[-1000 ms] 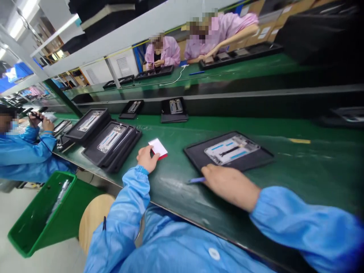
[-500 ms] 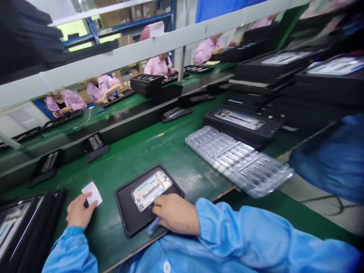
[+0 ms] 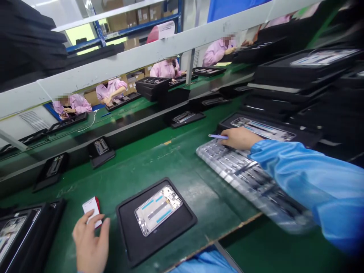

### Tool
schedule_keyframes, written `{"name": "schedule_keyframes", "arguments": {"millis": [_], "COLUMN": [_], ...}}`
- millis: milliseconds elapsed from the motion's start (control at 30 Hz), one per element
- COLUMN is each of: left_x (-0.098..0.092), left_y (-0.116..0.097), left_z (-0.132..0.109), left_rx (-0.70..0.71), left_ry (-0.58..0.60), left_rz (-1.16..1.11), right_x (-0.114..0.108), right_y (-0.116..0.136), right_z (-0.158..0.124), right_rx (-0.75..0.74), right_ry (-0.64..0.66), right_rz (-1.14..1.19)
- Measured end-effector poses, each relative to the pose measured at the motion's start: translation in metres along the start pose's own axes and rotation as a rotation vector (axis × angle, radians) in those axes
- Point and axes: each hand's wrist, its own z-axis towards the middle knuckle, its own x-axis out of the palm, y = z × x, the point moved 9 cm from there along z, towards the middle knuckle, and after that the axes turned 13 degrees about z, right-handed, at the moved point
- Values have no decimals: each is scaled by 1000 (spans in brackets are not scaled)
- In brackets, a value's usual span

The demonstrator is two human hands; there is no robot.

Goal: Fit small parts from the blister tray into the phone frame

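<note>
My left hand (image 3: 91, 239) is over the bench with thumb and fingers apart. Its fingertips overlap a small white card-like piece with a red edge (image 3: 92, 207); whether they touch it I cannot tell. My right hand (image 3: 239, 138) holds a thin purple pen-like stick (image 3: 217, 136) that points left. That hand is over the far end of a clear plastic blister tray (image 3: 227, 187) with rows of small dark parts, partly hidden by my sleeve. Between my hands, a phone frame (image 3: 158, 210) with blue strips lies on a black tray (image 3: 131, 242).
Stacked black trays (image 3: 273, 79) with phone frames rise at the right, and more black trays (image 3: 42, 231) stand at the left edge. Smaller trays (image 3: 102, 151) line a dark strip behind the green bench (image 3: 159, 159). Several people in pink work beyond the rail (image 3: 113, 62).
My right hand has moved from the phone frame up and right to the plastic tray, carrying the purple stick. My left hand has loosened from the white piece, and its fingers have spread.
</note>
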Motion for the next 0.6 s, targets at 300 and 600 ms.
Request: {"name": "schedule_keyframes", "arguments": {"millis": [300,600], "left_x": [82,78], "left_y": [-50,-48], "left_z": [-31,-35], "left_rx": [134,192], "left_ry": [231,221], "left_rz": [-227,-209], "right_x": [9,-1], "right_y": [-15,-7], "right_z": [13,5], "right_rx": [-19,-7], "right_ry": [-15,-34], "right_rz": [-31,43]}}
